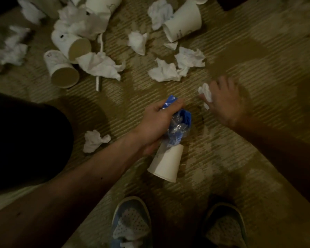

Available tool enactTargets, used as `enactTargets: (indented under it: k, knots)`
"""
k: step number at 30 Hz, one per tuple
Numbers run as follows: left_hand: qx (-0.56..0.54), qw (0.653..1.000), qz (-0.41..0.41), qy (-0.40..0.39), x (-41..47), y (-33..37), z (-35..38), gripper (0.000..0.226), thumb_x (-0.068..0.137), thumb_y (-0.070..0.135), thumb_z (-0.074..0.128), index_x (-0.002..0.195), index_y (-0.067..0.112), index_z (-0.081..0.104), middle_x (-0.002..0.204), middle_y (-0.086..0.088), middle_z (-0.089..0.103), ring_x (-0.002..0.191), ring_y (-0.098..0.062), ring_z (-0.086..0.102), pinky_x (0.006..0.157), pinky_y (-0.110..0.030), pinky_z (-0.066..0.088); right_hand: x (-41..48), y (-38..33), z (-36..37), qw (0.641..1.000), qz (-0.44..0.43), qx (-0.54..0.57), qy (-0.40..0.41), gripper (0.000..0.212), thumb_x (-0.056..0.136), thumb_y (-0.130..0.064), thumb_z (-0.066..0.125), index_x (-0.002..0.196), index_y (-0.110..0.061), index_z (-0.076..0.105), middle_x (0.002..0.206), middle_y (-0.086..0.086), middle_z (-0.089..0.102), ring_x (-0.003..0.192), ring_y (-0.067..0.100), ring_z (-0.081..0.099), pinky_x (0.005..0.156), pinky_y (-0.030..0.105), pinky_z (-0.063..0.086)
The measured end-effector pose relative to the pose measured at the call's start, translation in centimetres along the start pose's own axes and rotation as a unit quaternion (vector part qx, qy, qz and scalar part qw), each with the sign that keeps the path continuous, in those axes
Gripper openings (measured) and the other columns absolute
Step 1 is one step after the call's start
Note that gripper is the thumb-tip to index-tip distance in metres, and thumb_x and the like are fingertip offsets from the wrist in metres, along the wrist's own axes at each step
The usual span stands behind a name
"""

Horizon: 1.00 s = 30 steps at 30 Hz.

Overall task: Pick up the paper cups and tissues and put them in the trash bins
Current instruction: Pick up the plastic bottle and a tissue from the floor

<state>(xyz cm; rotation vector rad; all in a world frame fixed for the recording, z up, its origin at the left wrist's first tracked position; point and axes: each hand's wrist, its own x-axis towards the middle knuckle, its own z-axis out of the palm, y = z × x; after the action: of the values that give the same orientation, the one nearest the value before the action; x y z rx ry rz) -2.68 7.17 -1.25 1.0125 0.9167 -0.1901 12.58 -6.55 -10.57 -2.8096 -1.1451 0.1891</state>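
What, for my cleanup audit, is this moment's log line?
left hand: grips blue bag | paper cup: beneath it | right hand: pinches tissue | carpet: cups, tissues scattered

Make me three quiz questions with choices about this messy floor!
1. Where is the plastic bag? A. in the left hand B. on a shoe C. inside a cup
2. What colour is it? A. red B. blue C. green
3. How is the paper cup with the brown inside placed? A. standing upright B. lying on its side C. crushed flat

Answers: 1 A, that hand grips it, bunched up. 2 B, the plastic is clearly blue. 3 B, its open mouth faces sideways on the carpet.
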Motion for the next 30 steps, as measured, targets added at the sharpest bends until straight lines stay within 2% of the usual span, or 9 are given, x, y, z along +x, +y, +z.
enactTargets:
  k: [4, 7, 11, 15, 20, 24, 26, 28, 30]
  knots:
    - [0.019, 1.000, 0.012, 0.012, -1.0, 0.0, -1.7, 0.024, 0.095, 0.027, 0.062, 0.104, 0.006, 0.069, 0.091, -0.010, 0.071, 0.080, -0.020, 0.069, 0.066, -0.029, 0.058, -0.3, -1.7, -0.7, 0.994, -0.052, 0.101, 0.003, 0.028, 0.097, -0.023, 0.056, 0.102, 0.004, 0.056, 0.102, 0.028, 0.057, 0.096, 0.040, 0.049, 0.084, 0.047, 0.039]
    - [0.037, 0.998, 0.035, 0.034, -2.9, -0.4, -4.3, 0.021, 0.094, 0.025, 0.063, 0.100, 0.006, 0.069, 0.092, -0.013, 0.070, 0.083, -0.023, 0.068, 0.072, -0.032, 0.058, -0.3, -5.7, -1.9, 0.973, -0.109, 0.203, -0.005, 0.022, 0.098, -0.029, 0.053, 0.098, -0.006, 0.054, 0.093, 0.013, 0.054, 0.090, 0.029, 0.048, 0.074, 0.036, 0.038]
    - [0.061, 0.993, 0.059, 0.088, -6.2, -2.2, -8.7, 0.017, 0.095, 0.023, 0.062, 0.086, 0.011, 0.069, 0.080, -0.006, 0.069, 0.072, -0.016, 0.067, 0.065, -0.026, 0.054, 0.4, -13.2, -2.5, 0.936, -0.175, 0.283, -0.111, 0.024, 0.096, -0.041, 0.053, 0.104, -0.019, 0.051, 0.102, -0.002, 0.045, 0.095, 0.015, 0.042, 0.076, 0.029, 0.032]
    - [0.026, 0.988, 0.044, 0.148, -9.4, -4.3, -13.4, 0.020, 0.094, 0.027, 0.062, 0.101, 0.012, 0.073, 0.097, -0.012, 0.074, 0.089, -0.026, 0.072, 0.077, -0.035, 0.059, 0.1, -20.7, -2.2, 0.896, -0.297, 0.264, -0.196, 0.043, 0.096, -0.041, 0.054, 0.134, -0.021, 0.045, 0.116, 0.004, 0.052, 0.109, 0.022, 0.044, 0.079, 0.029, 0.030]
    - [-0.010, 0.979, 0.042, 0.199, -11.9, -6.4, -16.5, 0.023, 0.094, 0.030, 0.060, 0.107, 0.016, 0.072, 0.098, -0.007, 0.074, 0.089, -0.020, 0.072, 0.071, -0.029, 0.057, -0.3, -25.0, 0.6, 0.884, -0.389, 0.099, -0.239, 0.072, 0.095, -0.038, 0.057, 0.154, -0.029, 0.017, 0.124, 0.011, 0.054, 0.110, 0.028, 0.045, 0.084, 0.037, 0.040]
    - [-0.040, 0.973, 0.027, 0.228, -12.1, -7.2, -17.7, 0.014, 0.095, 0.025, 0.060, 0.097, 0.015, 0.070, 0.089, -0.005, 0.074, 0.081, -0.016, 0.072, 0.063, -0.026, 0.057, -0.1, -25.5, 2.5, 0.890, -0.407, 0.046, -0.202, 0.048, 0.094, -0.030, 0.058, 0.136, -0.010, 0.046, 0.122, 0.018, 0.052, 0.107, 0.032, 0.044, 0.074, 0.032, 0.026]
    - [-0.036, 0.972, 0.032, 0.230, -12.0, -7.0, -18.0, 0.013, 0.095, 0.025, 0.061, 0.096, 0.016, 0.069, 0.088, -0.003, 0.075, 0.083, -0.016, 0.073, 0.064, -0.025, 0.057, -0.1, -25.4, 3.0, 0.895, -0.404, 0.054, -0.182, 0.038, 0.095, -0.025, 0.057, 0.128, -0.008, 0.050, 0.119, 0.016, 0.052, 0.104, 0.029, 0.044, 0.072, 0.028, 0.020]
    - [0.000, 0.972, 0.041, 0.229, -11.9, -6.8, -18.2, 0.014, 0.094, 0.029, 0.062, 0.097, 0.017, 0.070, 0.090, -0.001, 0.076, 0.087, -0.017, 0.073, 0.069, -0.028, 0.059, -0.2, -25.1, 3.0, 0.897, -0.393, 0.099, -0.177, 0.033, 0.098, -0.027, 0.052, 0.124, -0.007, 0.052, 0.117, 0.014, 0.053, 0.104, 0.029, 0.046, 0.078, 0.029, 0.027]
    - [0.043, 0.971, 0.041, 0.232, -11.9, -6.4, -18.1, 0.020, 0.092, 0.034, 0.063, 0.099, 0.017, 0.070, 0.094, -0.005, 0.075, 0.090, -0.021, 0.072, 0.079, -0.038, 0.060, -0.5, -24.7, 1.6, 0.902, -0.318, 0.224, -0.185, 0.027, 0.101, -0.033, 0.046, 0.105, -0.008, 0.057, 0.103, 0.009, 0.057, 0.100, 0.019, 0.054, 0.078, 0.024, 0.035]
